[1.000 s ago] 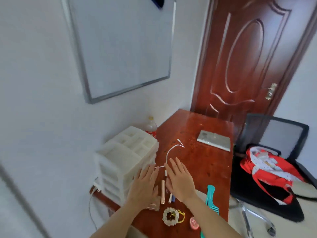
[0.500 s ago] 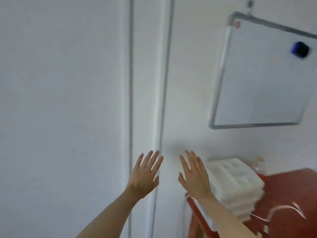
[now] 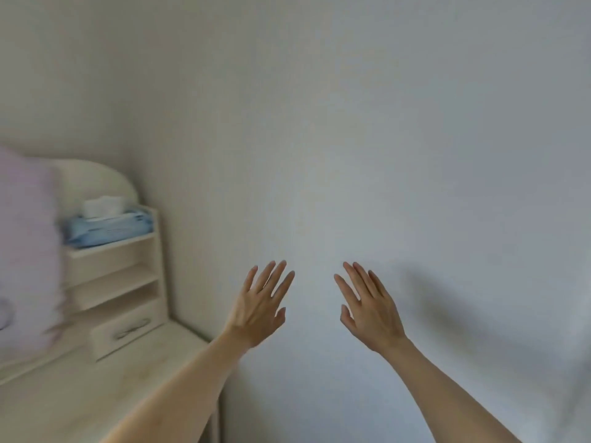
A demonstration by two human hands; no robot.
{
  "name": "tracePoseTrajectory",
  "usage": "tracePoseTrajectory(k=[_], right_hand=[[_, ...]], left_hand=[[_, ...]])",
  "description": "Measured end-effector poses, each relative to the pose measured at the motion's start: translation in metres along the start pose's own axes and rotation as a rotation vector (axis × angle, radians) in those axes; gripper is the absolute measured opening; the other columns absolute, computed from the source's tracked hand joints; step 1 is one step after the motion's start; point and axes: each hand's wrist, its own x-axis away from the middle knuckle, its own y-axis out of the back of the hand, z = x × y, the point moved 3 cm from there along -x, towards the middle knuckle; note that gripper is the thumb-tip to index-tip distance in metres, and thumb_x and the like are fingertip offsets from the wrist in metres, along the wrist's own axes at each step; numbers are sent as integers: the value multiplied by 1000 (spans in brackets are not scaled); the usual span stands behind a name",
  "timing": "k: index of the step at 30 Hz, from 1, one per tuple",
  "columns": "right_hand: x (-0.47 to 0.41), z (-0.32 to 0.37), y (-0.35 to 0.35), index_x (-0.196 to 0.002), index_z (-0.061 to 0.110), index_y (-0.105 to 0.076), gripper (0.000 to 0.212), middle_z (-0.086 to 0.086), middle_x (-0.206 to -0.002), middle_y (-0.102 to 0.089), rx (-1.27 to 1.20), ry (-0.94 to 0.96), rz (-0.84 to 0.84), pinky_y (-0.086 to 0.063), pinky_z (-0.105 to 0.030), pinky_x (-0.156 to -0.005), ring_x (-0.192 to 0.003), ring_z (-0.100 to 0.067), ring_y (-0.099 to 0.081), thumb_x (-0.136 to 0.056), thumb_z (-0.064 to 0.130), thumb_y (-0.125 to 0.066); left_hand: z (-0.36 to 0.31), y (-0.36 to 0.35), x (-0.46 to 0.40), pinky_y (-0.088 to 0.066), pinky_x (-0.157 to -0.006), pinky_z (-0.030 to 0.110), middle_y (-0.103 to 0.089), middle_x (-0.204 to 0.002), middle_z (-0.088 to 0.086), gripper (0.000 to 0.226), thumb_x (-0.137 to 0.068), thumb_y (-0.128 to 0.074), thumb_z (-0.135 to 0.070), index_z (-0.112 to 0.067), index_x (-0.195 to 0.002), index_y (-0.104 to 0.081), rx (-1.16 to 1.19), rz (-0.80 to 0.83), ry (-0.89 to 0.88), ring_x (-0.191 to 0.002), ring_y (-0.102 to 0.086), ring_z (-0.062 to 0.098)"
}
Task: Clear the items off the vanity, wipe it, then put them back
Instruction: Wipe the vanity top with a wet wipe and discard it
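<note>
A cream-white vanity fills the lower left, with a small shelf unit and a drawer at its back. On the shelf's top lies a blue tissue pack with white tissue sticking out. My left hand and my right hand are raised side by side in front of the bare wall, to the right of the vanity. Both have fingers spread and hold nothing.
A blurred pale pink object stands at the far left on the vanity. A plain white wall takes up the middle and right. The vanity's right edge runs down beside my left forearm.
The view has swung left, away from the red-brown desk, white organiser and whiteboard, to the white vanity. Both hands have stayed raised, spread and holding nothing.
</note>
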Motion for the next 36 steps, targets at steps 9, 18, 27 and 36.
tracePoseTrajectory(k=[9,18,27,36], right_hand=[[-162,164,-115,-132,11,-43,49,-14,-138,-48,-326,236,-82,-39,-44,-104,-128,-30,-44,-83,21,-40],[-313,236,-212,-128,8,-47,47,-17,-133,-53,-460,439,-143,-44,-45,-100,-124,-32,-49,-84,19,-37],[-427,313,-264,-119,3,-56,39,-18,-127,-57,-609,563,-235,-52,-40,-87,-119,-34,-54,-82,14,-52],[-505,378,-297,-104,3,-67,38,-14,-112,-67,-606,773,-390,-56,-36,-79,-104,-28,-64,-68,-7,-71]], left_hand=[[200,-11,85,-45,-95,50,-49,-136,18,79,-65,-74,-33,-8,-133,-39,-216,160,365,-122,-50,33],[328,-57,89,-44,-93,52,-48,-136,21,75,-64,-76,-33,-4,-129,-51,-394,220,562,-119,-52,35],[417,-106,72,-45,-93,50,-48,-135,21,65,-78,-59,-38,-5,-132,-44,-432,219,627,-120,-51,35],[509,-154,54,-46,-92,46,-52,-132,19,53,-89,-37,-37,-1,-123,-54,-323,99,617,-117,-52,34]])
